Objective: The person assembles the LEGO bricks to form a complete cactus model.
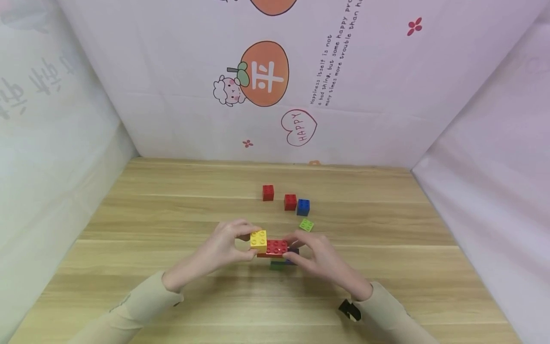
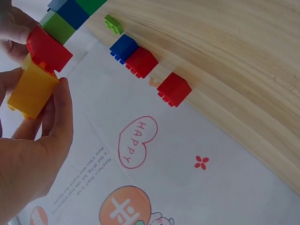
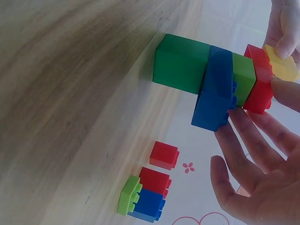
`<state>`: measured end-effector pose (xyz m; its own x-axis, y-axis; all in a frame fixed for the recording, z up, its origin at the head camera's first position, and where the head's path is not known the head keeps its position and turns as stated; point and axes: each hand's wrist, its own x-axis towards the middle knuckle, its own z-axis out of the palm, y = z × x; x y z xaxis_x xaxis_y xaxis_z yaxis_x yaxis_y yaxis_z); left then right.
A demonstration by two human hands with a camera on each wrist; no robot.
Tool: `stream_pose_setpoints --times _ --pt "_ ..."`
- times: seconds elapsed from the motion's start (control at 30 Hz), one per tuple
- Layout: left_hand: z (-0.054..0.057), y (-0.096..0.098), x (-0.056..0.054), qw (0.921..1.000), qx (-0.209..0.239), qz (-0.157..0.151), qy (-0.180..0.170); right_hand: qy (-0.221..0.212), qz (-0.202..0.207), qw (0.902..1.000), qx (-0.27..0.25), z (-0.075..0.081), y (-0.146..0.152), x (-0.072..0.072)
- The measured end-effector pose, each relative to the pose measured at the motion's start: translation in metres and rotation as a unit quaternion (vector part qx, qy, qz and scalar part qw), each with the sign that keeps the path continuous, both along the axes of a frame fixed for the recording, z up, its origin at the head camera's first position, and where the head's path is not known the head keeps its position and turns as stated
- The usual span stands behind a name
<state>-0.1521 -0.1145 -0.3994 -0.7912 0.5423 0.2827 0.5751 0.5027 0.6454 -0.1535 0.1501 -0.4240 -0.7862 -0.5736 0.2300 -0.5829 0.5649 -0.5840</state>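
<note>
A stack of toy building bricks stands between both hands. From the bottom up it has a dark green brick (image 3: 182,64), a blue brick (image 3: 213,91) jutting out to one side, a light green brick (image 3: 243,77) and a long red brick (image 1: 277,247). Between thumb and fingers, my left hand (image 1: 225,243) pinches a yellow brick (image 1: 258,241) at the red brick's left end, on its studded top. My right hand (image 1: 320,258) grips the red brick's right end with thumb and forefinger; its other fingers extend alongside the stack in the right wrist view.
Behind the stack lie a red brick (image 1: 268,193), a second red brick (image 1: 290,202), a blue brick (image 1: 303,208) and a thin light green brick (image 1: 306,225). Near the right sleeve is a black object (image 1: 350,310). Printed white cloth (image 1: 189,119) walls the wooden table (image 1: 172,205).
</note>
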Motion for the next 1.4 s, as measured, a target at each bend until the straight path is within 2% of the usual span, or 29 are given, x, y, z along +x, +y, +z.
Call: stream_pose_setpoints --times 0.2,0.4,0.5,0.77,1.03,1.27,1.4 --pt "0.0003 0.0007 0.0 0.9988 0.007 -0.021 0.043 0.005 0.003 1.0 -0.002 0.0013 -0.0004 -0.0004" --pt "-0.0001 0.0008 -0.0005 0.998 0.009 -0.031 0.054 0.01 0.008 0.9999 -0.006 0.0008 0.0001 -0.0007" --pt "-0.0011 -0.0001 -0.0017 0.9983 0.009 -0.028 0.05 0.009 0.005 0.9999 -0.006 0.0007 0.0001 -0.0008" --pt "-0.0072 -0.0063 -0.0026 0.9994 0.022 -0.026 0.005 -0.016 -0.001 0.9999 0.002 0.0014 -0.0007 0.0008" --pt "-0.0057 -0.0059 -0.0018 0.9994 0.014 -0.026 0.02 -0.012 -0.002 0.9999 -0.002 -0.0005 0.0001 0.0003" --pt "-0.0026 -0.0039 -0.0045 0.9997 0.001 -0.023 0.008 -0.013 -0.005 0.9999 0.002 0.0 -0.0003 0.0002" --pt "0.0003 -0.0035 -0.0048 0.9995 -0.014 -0.025 0.012 -0.008 -0.004 1.0 0.0 -0.0005 -0.0006 -0.0006"
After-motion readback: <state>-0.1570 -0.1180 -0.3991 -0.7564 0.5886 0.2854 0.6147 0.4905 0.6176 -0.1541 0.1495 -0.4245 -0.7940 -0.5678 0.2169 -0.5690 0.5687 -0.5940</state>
